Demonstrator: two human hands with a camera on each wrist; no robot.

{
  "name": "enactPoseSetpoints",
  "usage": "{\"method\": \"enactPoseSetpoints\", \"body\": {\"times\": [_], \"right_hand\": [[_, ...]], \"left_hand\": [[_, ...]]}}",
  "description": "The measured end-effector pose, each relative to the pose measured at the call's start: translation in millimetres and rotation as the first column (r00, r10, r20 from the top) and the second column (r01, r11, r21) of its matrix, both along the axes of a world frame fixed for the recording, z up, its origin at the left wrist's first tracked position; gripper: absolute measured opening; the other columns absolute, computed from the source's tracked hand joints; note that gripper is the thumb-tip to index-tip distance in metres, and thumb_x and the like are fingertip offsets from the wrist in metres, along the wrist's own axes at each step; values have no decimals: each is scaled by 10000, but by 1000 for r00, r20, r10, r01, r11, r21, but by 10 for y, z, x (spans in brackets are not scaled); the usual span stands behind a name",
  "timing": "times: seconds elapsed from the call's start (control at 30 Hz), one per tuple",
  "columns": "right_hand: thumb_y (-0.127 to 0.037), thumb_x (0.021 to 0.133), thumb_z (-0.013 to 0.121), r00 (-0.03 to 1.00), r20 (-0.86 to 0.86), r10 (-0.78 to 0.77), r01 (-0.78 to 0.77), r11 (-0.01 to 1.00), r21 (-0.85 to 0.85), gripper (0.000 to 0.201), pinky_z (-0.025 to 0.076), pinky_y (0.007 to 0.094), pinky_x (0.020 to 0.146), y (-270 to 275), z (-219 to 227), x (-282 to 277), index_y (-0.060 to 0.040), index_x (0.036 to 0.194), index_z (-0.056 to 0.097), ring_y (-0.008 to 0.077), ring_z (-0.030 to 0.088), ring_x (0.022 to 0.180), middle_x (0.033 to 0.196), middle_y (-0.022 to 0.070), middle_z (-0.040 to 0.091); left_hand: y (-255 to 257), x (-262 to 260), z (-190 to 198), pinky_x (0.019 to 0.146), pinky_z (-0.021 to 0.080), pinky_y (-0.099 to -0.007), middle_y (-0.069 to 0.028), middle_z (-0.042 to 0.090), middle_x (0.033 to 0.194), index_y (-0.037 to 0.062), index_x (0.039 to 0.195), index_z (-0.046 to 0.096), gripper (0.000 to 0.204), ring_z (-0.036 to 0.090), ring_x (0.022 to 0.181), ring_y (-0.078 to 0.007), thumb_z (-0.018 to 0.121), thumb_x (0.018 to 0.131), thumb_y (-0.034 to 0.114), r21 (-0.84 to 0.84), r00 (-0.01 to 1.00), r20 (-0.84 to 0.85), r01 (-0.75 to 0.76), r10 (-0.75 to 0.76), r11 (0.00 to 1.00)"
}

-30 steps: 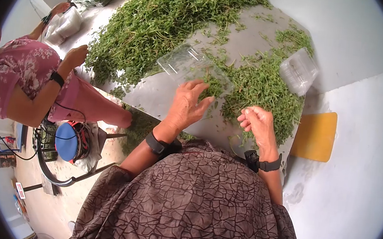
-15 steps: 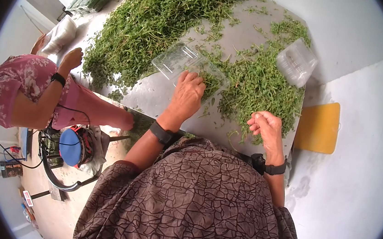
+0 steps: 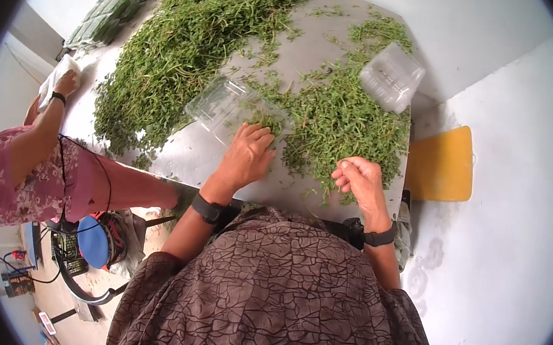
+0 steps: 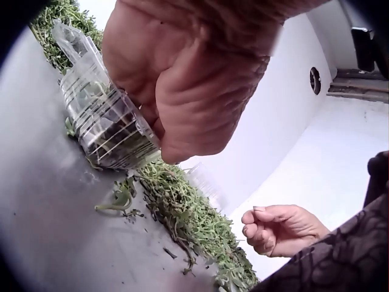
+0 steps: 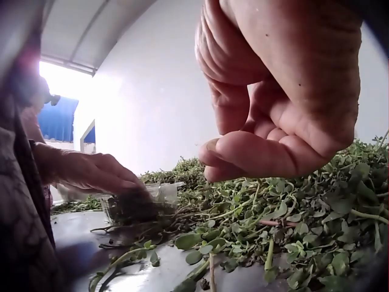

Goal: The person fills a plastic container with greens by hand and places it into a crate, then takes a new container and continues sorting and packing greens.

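Note:
A clear plastic clamshell box (image 4: 109,131) lies open on the metal table, with some leafy greens inside and its lid (image 3: 210,103) tipped back to the left. My left hand (image 3: 245,156) reaches down into the box, and its fingertips are hidden there among the greens. In the left wrist view its thumb lies right by the box rim. My right hand (image 3: 363,184) hovers at the near edge of a pile of loose greens (image 3: 335,115). Its fingers are curled and the thumb tip meets the index finger (image 5: 219,161), with nothing visible between them.
A large heap of greens (image 3: 190,31) covers the far left of the table. Nested clear boxes (image 3: 392,77) lie on the right pile. Filled packs (image 3: 109,10) stand stacked at the back left. Another person (image 3: 27,172) works at the left; a yellow board (image 3: 442,163) juts out right.
My left hand has gone from spread fingers over the box to bent fingers down in it. The right hand keeps its curl. The other person's arm now reaches to the white stack.

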State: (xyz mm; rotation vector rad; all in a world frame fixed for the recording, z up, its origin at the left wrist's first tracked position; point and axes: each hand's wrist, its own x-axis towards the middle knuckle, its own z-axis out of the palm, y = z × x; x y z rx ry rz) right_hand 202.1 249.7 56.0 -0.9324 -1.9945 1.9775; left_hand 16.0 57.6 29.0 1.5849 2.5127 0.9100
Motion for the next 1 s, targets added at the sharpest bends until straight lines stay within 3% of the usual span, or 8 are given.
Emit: {"method": "enactPoseSetpoints", "body": {"times": [0.33, 0.57, 0.67, 0.7, 0.77, 0.9, 0.97, 1.0], "right_hand": [[-84, 875, 524, 997, 8, -76, 75, 993, 91, 161, 459, 216, 502, 185, 57, 57, 31, 880, 635, 83, 566, 578, 723, 64, 634], [-59, 827, 576, 998, 18, -60, 48, 923, 382, 130, 431, 246, 497, 321, -34, -65, 33, 891, 642, 79, 536, 552, 628, 59, 596], [-114, 793, 609, 994, 84, -72, -34, 530, 847, 124, 435, 360, 492, 323, -27, -214, 9, 802, 629, 266, 561, 508, 577, 137, 570], [-114, 793, 609, 994, 89, -65, -41, 530, 847, 124, 435, 360, 492, 349, -38, -257, 9, 802, 629, 266, 561, 508, 577, 137, 570], [-128, 762, 624, 987, 128, -92, -94, 305, 948, 147, 425, 396, 485, 401, -99, -335, 3, 712, 580, 350, 532, 510, 570, 162, 553], [-101, 716, 622, 964, 260, -56, -239, 252, 938, 148, 420, 396, 485, 532, -296, -366, -16, 633, 534, 349, 526, 507, 553, 171, 520], [-70, 665, 609, 966, 231, -113, -154, 466, 871, 130, 418, 404, 481, 570, -334, -374, -32, 586, 513, 348, 531, 510, 546, 181, 504], [-70, 665, 609, 966, 235, -108, -160, 466, 871, 130, 418, 404, 481, 597, -332, -358, -32, 586, 513, 348, 531, 510, 546, 181, 504]], "left_hand": [[-193, 107, 136, 1022, 344, -454, -162, 520, 1242, 17, 1145, 532, 410, 459, 1183, -354, 638, 749, 33, 209, 988, -88, -106, 126, 972], [-459, 250, 46, 928, 422, -421, -143, 556, 1164, 21, 1062, 558, 345, 507, 1098, -350, 619, 726, -28, 331, 964, -44, -233, 262, 914], [-404, 351, 77, 874, 435, -405, -115, 571, 1112, 32, 1014, 565, 335, 537, 1020, -324, 615, 692, -47, 333, 971, -127, -152, 204, 931], [-394, 379, 71, 854, 433, -399, -110, 571, 1106, 36, 1007, 565, 348, 543, 1006, -313, 617, 675, -52, 330, 975, -152, -105, 163, 938], [-378, 440, 94, 802, 422, -380, -93, 576, 1079, 46, 994, 566, 381, 555, 964, -283, 625, 632, -58, 322, 973, -198, -47, 116, 946], [-432, 456, 61, 778, 431, -373, -83, 591, 1021, 45, 964, 574, 320, 567, 907, -278, 628, 666, -62, 348, 970, -160, -118, 183, 930], [-454, 462, 54, 766, 437, -369, -83, 597, 1001, 41, 949, 578, 290, 571, 892, -276, 626, 683, -63, 376, 968, -122, -159, 219, 913], [-457, 464, 54, 754, 443, -365, -83, 602, 982, 37, 935, 583, 260, 575, 876, -273, 624, 699, -65, 404, 965, -89, -191, 247, 894]]}}
